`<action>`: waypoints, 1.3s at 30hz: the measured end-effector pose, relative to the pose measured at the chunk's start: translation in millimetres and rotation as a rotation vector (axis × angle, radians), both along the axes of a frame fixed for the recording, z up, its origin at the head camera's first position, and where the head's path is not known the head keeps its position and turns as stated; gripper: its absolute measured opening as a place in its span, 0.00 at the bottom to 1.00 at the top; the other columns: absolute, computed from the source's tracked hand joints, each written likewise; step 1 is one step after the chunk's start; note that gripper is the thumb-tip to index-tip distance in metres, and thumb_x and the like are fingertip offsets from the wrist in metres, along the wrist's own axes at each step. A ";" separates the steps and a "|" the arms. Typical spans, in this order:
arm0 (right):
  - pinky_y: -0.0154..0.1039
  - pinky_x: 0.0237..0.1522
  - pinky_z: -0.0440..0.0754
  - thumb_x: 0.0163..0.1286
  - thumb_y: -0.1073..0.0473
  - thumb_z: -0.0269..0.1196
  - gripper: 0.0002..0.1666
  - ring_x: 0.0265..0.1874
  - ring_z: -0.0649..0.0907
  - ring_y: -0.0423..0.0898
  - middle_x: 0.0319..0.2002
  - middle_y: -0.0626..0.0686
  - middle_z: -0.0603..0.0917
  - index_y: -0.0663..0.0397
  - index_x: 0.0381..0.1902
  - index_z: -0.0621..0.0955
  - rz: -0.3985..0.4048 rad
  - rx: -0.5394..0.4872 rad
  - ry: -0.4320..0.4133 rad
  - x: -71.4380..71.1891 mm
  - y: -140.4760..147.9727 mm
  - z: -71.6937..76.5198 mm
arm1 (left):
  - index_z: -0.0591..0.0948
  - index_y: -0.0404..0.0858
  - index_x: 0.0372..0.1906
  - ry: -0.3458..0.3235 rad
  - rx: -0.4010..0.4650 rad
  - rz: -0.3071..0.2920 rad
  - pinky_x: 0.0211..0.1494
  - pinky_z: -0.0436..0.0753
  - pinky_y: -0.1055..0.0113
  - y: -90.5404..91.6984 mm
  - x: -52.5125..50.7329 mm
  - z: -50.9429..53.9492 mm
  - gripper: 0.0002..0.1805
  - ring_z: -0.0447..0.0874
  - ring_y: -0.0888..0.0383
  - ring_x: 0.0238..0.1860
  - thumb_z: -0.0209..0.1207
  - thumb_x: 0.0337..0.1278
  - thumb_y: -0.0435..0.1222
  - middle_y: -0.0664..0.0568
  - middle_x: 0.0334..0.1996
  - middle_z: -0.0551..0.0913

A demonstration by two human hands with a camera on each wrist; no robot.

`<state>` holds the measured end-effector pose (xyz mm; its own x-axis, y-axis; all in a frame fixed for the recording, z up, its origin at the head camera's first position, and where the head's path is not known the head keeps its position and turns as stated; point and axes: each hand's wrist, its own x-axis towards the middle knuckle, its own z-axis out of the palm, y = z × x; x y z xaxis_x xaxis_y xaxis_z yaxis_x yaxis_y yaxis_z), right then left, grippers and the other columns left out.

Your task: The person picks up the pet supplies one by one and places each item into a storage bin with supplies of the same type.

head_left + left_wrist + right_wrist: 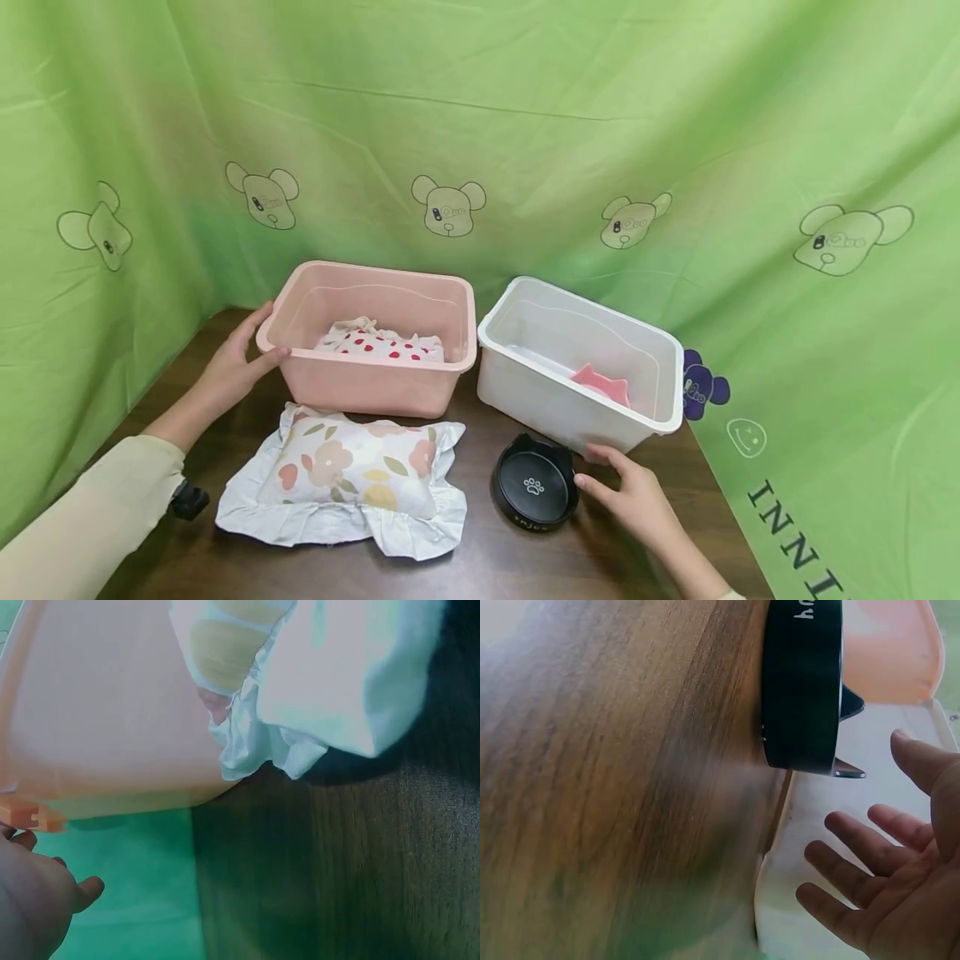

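At the left end of the pink bin (367, 387), my left hand (234, 367) has its fingers along the outer side by the rim. In the left wrist view, the fingertips of that hand (37, 900) meet the bin's rim while the thumb stands apart from it. A black cat-eared pet bowl (536, 483) with a paw print sits upright on the table. Just right of it, my right hand (630, 496) spreads its fingers, holding nothing; the right wrist view shows a gap between this hand (885, 877) and the bowl (802, 690).
A floral pillow (360, 467) with white ruffles lies before the pink bin. Inside that bin is a red-spotted white cloth item (386, 343). The white bin (540, 392) at right holds a pink cat-eared item (603, 385). Green curtain (480, 108) surrounds the dark wooden table (517, 571).
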<state>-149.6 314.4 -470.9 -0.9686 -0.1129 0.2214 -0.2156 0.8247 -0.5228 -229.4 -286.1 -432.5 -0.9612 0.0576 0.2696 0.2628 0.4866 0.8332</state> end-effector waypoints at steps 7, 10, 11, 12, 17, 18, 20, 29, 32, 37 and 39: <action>0.55 0.60 0.79 0.65 0.48 0.74 0.27 0.54 0.86 0.51 0.46 0.46 0.91 0.51 0.59 0.84 0.005 -0.057 -0.050 -10.8 -7.1 -4.2 | 0.49 0.43 0.84 0.021 0.059 0.017 0.75 0.54 0.31 3.8 -1.3 -5.8 0.45 0.50 0.32 0.78 0.61 0.71 0.41 0.41 0.82 0.50; 0.51 0.56 0.82 0.64 0.49 0.74 0.26 0.51 0.88 0.50 0.45 0.47 0.91 0.51 0.58 0.84 0.005 -0.073 -0.075 -15.8 -9.6 -4.1 | 0.48 0.43 0.84 0.019 0.091 0.012 0.76 0.63 0.58 7.5 -1.5 -6.8 0.45 0.56 0.36 0.77 0.60 0.72 0.40 0.44 0.83 0.50; 0.50 0.55 0.83 0.64 0.50 0.74 0.26 0.51 0.88 0.50 0.44 0.47 0.91 0.52 0.58 0.84 0.004 -0.076 -0.082 -17.4 -10.3 -4.1 | 0.48 0.43 0.84 0.018 0.102 0.011 0.74 0.63 0.67 8.7 -1.3 -6.7 0.45 0.57 0.37 0.76 0.60 0.73 0.40 0.44 0.83 0.50; 0.48 0.53 0.83 0.64 0.50 0.75 0.26 0.50 0.88 0.50 0.44 0.47 0.91 0.52 0.57 0.84 0.002 -0.078 -0.089 -19.0 -11.0 -4.0 | 0.48 0.43 0.84 0.018 0.116 0.007 0.70 0.64 0.75 9.9 -1.2 -6.7 0.45 0.58 0.38 0.76 0.60 0.73 0.40 0.45 0.83 0.49; 0.42 0.48 0.85 0.63 0.53 0.75 0.23 0.45 0.89 0.47 0.42 0.50 0.91 0.52 0.54 0.85 -0.005 -0.070 -0.109 -25.2 -14.4 -4.5 | 0.45 0.42 0.84 0.018 0.168 -0.012 0.59 0.61 0.90 14.1 -0.9 -8.0 0.44 0.58 0.36 0.76 0.57 0.75 0.39 0.40 0.82 0.48; 0.41 0.47 0.85 0.63 0.53 0.75 0.22 0.44 0.89 0.47 0.41 0.50 0.91 0.53 0.53 0.85 -0.007 -0.065 -0.109 -26.0 -15.0 -4.7 | 0.44 0.42 0.84 0.014 0.183 -0.020 0.59 0.61 0.90 15.0 -0.7 -8.4 0.44 0.56 0.36 0.76 0.57 0.75 0.39 0.39 0.82 0.48; 0.40 0.45 0.86 0.62 0.55 0.76 0.19 0.41 0.89 0.46 0.40 0.49 0.91 0.53 0.49 0.86 -0.015 -0.057 -0.105 -27.0 -16.5 -4.8 | 0.43 0.41 0.84 0.007 0.209 -0.032 0.60 0.60 0.92 16.4 -0.4 -9.2 0.44 0.54 0.35 0.77 0.56 0.76 0.38 0.37 0.82 0.47; 0.41 0.42 0.82 0.62 0.55 0.76 0.10 0.35 0.88 0.41 0.32 0.44 0.89 0.49 0.37 0.86 -0.061 0.010 -0.087 -34.6 -20.0 -6.5 | 0.41 0.39 0.84 -0.002 0.261 -0.048 0.61 0.60 0.92 19.7 0.2 -8.3 0.44 0.49 0.36 0.79 0.55 0.76 0.37 0.35 0.82 0.46; 0.40 0.39 0.81 0.62 0.55 0.75 0.08 0.33 0.86 0.39 0.30 0.43 0.88 0.47 0.34 0.85 -0.059 0.031 -0.069 -37.0 -20.5 -6.9 | 0.41 0.39 0.84 -0.010 0.269 -0.054 0.60 0.61 0.92 20.0 0.2 -7.5 0.44 0.49 0.36 0.79 0.54 0.77 0.38 0.35 0.81 0.46; 0.37 0.36 0.80 0.62 0.56 0.74 0.07 0.30 0.84 0.37 0.27 0.41 0.87 0.45 0.31 0.84 -0.059 0.043 -0.046 -39.1 -23.0 -6.7 | 0.40 0.39 0.83 -0.020 0.288 -0.060 0.59 0.63 0.91 20.2 1.4 -6.5 0.44 0.50 0.36 0.78 0.54 0.77 0.38 0.34 0.81 0.47; 0.36 0.35 0.79 0.61 0.57 0.74 0.08 0.28 0.84 0.37 0.26 0.41 0.86 0.45 0.30 0.83 -0.062 0.025 -0.050 -39.3 -24.2 -6.2 | 0.40 0.39 0.83 -0.023 0.296 -0.057 0.60 0.63 0.91 20.3 2.2 -6.5 0.44 0.51 0.36 0.78 0.54 0.77 0.37 0.34 0.81 0.47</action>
<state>-188.9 290.2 -477.1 -0.9837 -0.0573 0.1703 -0.1378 0.8488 -0.5104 -227.3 -265.8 -439.0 -0.9649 0.0334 0.2605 0.2617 0.2064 0.9428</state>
